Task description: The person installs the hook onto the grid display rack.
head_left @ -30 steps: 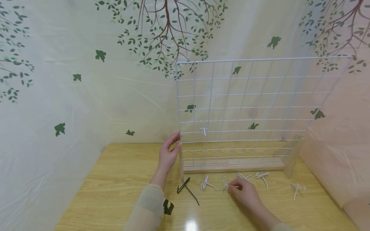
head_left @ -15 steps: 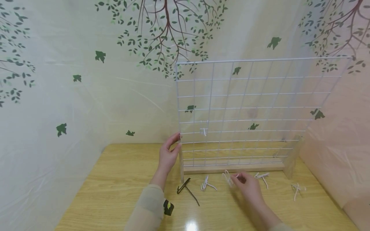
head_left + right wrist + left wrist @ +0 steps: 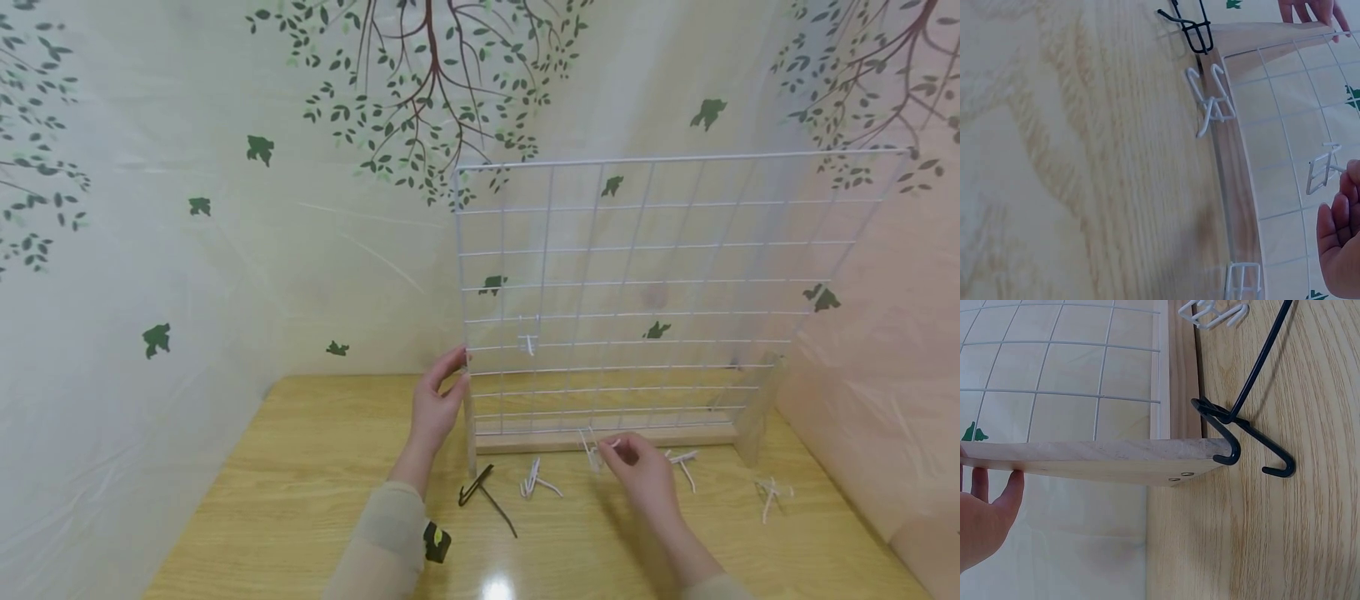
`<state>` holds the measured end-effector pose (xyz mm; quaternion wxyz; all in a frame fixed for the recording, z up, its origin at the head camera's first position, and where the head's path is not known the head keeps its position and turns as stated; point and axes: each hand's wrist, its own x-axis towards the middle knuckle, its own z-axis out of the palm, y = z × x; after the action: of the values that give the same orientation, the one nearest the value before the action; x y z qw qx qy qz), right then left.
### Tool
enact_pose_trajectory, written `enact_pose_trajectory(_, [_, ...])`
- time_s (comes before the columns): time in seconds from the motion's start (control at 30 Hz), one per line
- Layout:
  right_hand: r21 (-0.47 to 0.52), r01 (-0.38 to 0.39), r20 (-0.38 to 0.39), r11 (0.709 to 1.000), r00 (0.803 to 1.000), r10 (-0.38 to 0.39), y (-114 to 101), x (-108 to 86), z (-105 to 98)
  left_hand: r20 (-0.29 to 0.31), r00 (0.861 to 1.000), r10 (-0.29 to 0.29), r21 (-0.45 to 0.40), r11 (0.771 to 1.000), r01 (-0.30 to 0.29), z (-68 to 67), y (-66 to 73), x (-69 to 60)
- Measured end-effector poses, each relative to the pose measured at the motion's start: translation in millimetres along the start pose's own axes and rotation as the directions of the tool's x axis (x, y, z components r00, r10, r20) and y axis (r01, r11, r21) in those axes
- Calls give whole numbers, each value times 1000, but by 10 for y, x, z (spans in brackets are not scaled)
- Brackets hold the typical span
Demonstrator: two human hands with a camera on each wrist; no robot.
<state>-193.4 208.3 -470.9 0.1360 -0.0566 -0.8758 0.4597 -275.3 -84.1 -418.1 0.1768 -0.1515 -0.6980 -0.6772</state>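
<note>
My right hand (image 3: pixel 647 479) pinches the stem of a white wire display hook (image 3: pixel 589 451), held a little above the table in front of the grid's bottom rail. In the right wrist view, the fingertips grip the hook's (image 3: pixel 1320 174) stem and its frame faces the mesh. My left hand (image 3: pixel 437 408) holds the left wooden side panel (image 3: pixel 1116 452) of a stand by its edge, thumb and fingers around it. The stand carries a white wire grid (image 3: pixel 622 283). Another white hook (image 3: pixel 529 342) hangs on the grid's left part.
Before the stand lie a black wire hook (image 3: pixel 480 492) at left and white hooks: one (image 3: pixel 534 480) beside it, one (image 3: pixel 683 463) beyond my right hand, one (image 3: pixel 769 497) at far right. A black item (image 3: pixel 437 542) shows by my left sleeve. A printed curtain (image 3: pixel 225 250) stands behind.
My right hand has lifted the white hook off the table and brought it slightly forward to the grid's lower rail. The left hand stays at the side panel.
</note>
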Motion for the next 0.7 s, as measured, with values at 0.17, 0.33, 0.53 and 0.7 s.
enact_pose_trajectory(0.17, [22,27,-39,999,999,-26,-62,14,27,-1,1000,-11,-6,1000,11,1,-5,-5])
enact_pose_trajectory(0.33, [51,46,-57,998,997,-43,-139,27,31,1,1000,-22,-13,1000,22,2,-8,-5])
enact_pose_trajectory(0.53, [75,80,-91,994,993,-73,-237,72,36,0,1000,-15,-17,1000,15,3,-5,-6])
enact_pose_trajectory(0.7, [66,101,-114,993,989,-93,-309,120,24,0,1000,-9,-12,1000,9,4,-1,-5])
